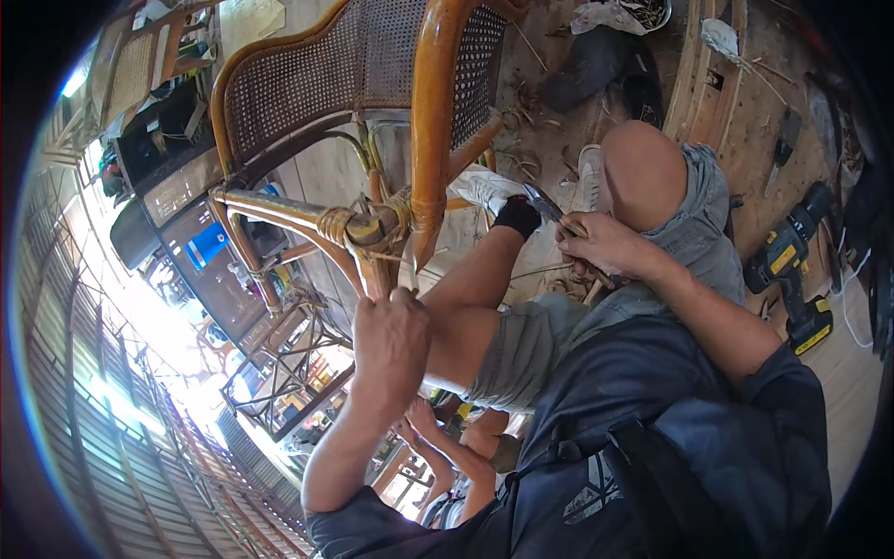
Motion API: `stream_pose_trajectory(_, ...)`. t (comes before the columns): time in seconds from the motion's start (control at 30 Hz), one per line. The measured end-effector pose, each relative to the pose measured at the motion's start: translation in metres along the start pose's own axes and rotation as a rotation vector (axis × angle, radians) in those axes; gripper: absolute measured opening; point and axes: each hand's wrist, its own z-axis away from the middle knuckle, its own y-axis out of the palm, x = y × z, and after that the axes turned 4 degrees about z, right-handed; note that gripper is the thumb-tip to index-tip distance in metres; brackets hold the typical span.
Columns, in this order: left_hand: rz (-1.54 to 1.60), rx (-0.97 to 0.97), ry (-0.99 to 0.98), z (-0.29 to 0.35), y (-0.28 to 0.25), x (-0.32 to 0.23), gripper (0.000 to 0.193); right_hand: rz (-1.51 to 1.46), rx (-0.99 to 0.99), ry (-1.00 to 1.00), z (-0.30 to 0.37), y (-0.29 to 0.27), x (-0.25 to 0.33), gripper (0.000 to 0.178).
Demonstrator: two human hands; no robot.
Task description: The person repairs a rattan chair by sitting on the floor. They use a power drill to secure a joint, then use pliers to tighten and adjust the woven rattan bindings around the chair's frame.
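Note:
A rattan chair with brown woven cane panels (321, 88) and glossy orange-brown poles (430, 121) lies tipped in front of me. Pale binding (336, 224) wraps its joint next to a cut pole end (366, 229). My left hand (393, 337) is closed around the short chair leg (376, 274) just below that joint. A thin pale strip shows beside its fingers. My right hand (607, 246), near my knee, grips what looks like a pair of pliers (543, 202); its metal head points toward my shoe, and the fingers cover part of the handles.
On the right lie a yellow-and-black cordless drill (790, 261) and a dark-handled tool (785, 149). Scraps litter the floor near a black object (596, 76) and a bowl (647, 13). Another person's arms (453, 451) show below my left arm. Rattan frames (289, 368) stand at left.

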Motion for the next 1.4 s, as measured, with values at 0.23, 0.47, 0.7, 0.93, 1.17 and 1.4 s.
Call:
stream_pose_trajectory(0.23, 0.432, -0.716, -0.281, -0.031, 0.051, -0.016, 0.01, -0.159, 0.102, -0.149, 0.026, -0.011, 0.022, 0.032)
stream_pose_trajectory(0.47, 0.826, -1.006, -0.582, -0.013, 0.048, -0.042, 0.013, 0.726, -0.612, -0.185, 0.155, -0.105, 0.079, 0.039)
stream_pose_trajectory(0.7, 1.669, -0.864, -0.678, -0.028, 0.053, -0.058, 0.026, 1.225, -1.113, 0.23, 0.201, -0.203, 0.018, 0.052)
stream_pose_trajectory(0.93, 2.796, -1.235, -0.257, -0.057, 0.061, -0.068, 0.035, 1.239, -1.12, -0.19, 0.155, -0.178, 0.041, 0.048)
stream_pose_trajectory(1.17, 2.908, -1.204, 0.029, -0.069, 0.079, -0.062, 0.035, 0.513, -0.391, -0.671, -0.017, 0.011, 0.185, 0.032)
stream_pose_trajectory(1.4, 2.819, -1.242, -0.009, -0.07, 0.064, -0.062, 0.048, 0.938, -0.093, -0.245, -0.083, 0.054, 0.236, 0.021)
